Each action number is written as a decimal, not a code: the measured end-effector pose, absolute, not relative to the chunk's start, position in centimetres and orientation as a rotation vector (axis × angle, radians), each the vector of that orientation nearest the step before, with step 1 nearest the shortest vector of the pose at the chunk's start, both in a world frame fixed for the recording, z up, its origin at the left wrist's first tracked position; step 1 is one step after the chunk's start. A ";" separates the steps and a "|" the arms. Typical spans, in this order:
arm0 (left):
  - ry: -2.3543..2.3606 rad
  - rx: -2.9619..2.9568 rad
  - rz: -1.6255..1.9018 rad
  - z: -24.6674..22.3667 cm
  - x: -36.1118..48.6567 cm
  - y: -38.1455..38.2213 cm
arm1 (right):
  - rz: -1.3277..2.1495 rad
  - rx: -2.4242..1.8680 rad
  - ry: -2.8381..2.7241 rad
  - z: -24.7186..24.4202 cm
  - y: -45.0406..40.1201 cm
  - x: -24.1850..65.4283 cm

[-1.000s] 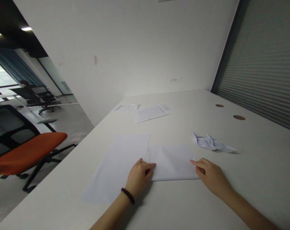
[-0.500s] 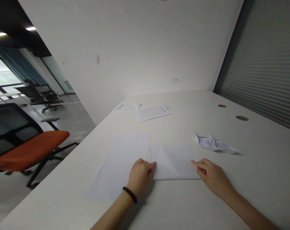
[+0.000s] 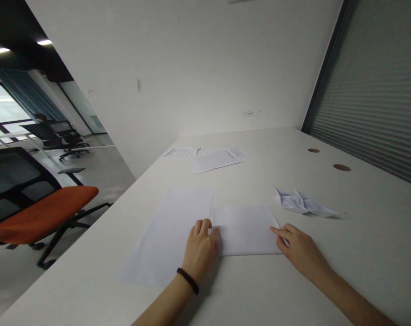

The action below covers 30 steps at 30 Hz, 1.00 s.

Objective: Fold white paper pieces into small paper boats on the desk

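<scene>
A folded sheet of white paper (image 3: 248,231) lies flat on the table in front of me, its straight edge towards me. At its left edge is my left hand (image 3: 201,249), with thumb and curled fingers closed at the paper's side. My right hand (image 3: 298,249) grips the opposite edge, index finger stretched onto the paper and thumb near the front corner. A larger blank sheet (image 3: 164,235) lies to the left, partly beneath my left hand and wrist. Behind the right hand rests a folded paper boat (image 3: 302,202).
Printed sheets (image 3: 217,160) and another printed paper (image 3: 181,152) lie farther back on the white table (image 3: 259,294). Two round holes (image 3: 342,167) are at the right. An orange-seated chair (image 3: 55,206) stands left of the table, and a wall closes off the back.
The fingers of my left hand have lifted and bunched up at the paper's left edge. The folded sheet looks smoother and flatter. My right hand has barely shifted.
</scene>
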<state>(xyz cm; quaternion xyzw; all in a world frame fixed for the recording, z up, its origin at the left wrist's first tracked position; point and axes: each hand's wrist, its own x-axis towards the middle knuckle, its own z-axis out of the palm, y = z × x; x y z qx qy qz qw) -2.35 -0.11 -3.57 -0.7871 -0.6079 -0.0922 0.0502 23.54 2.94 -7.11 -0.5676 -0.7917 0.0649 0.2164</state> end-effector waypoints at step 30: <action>-1.505 -2.945 -0.190 -4.8 0.6 -3.0 | -0.238 -1.488 -2.233 -7.4 2.3 23.1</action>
